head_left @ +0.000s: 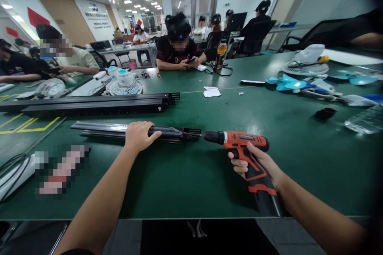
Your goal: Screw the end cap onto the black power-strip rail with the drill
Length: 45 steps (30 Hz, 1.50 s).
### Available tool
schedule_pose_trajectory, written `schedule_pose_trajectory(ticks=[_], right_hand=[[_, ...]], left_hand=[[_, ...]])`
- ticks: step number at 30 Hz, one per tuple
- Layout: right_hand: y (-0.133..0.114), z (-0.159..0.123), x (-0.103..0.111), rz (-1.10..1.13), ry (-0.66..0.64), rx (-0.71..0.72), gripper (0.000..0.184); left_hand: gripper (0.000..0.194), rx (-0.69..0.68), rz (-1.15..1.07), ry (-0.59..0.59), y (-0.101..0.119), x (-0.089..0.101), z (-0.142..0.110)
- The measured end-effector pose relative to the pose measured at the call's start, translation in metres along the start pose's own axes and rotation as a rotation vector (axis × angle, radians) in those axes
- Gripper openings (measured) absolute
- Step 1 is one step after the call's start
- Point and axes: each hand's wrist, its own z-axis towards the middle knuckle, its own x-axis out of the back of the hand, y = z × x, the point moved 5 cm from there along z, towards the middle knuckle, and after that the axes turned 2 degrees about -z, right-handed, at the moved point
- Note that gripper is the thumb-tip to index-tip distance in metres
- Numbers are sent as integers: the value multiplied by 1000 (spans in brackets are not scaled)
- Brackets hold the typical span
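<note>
Nearest the camera, the wearer's two forearms [104, 191] reach in over the edge of the green table [179, 183]. The right hand [263, 161] is wrapped round the handle of an orange and black drill [245, 139], with the thumb against the back of the body; whether the trigger is pressed cannot be told. The drill is held with its nose pointing left, apparently to bring the bit in line with the end of a black bar [172, 135]. The tip meets or nearly meets that end; contact cannot be confirmed. The bar lies flat in front of the wearer, its length running to the left. The left hand [140, 135] is closed over its top, fingers across the far side and thumb laid toward the drill, a hold judged to keep the bar from sliding or turning. Just beyond, long black rails [98, 107] lie roughly parallel and limit room on the far side. White fan parts [124, 86] sit behind them, and a white paper [212, 92] lies beyond the bit. To the right, blue fan blades [289, 83] and a black ring [325, 113] stand apart from the drill. Beside the left forearm lies a blurred object [64, 169], not identifiable. Opposite, a seated person [175, 50] leans on the table near a drink bottle [220, 57].
</note>
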Motion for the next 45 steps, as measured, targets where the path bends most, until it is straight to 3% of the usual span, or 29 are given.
schedule_pose_trajectory(ticks=[7,18,29,45], right_hand=[[-1,2,0,17,-14,28,56],[-6,0,-4,21,72,125,44],[-6,-5,-2,-58,52,50,45],[-3,-7,4,-66,66,60,43]], left_hand=[[62,-5,29,16,-1,-2,-1],[60,0,26,7,-2,-3,1],[62,-17,35,-3,-1,-4,2],[63,-28,8,-8,-2,-4,0]])
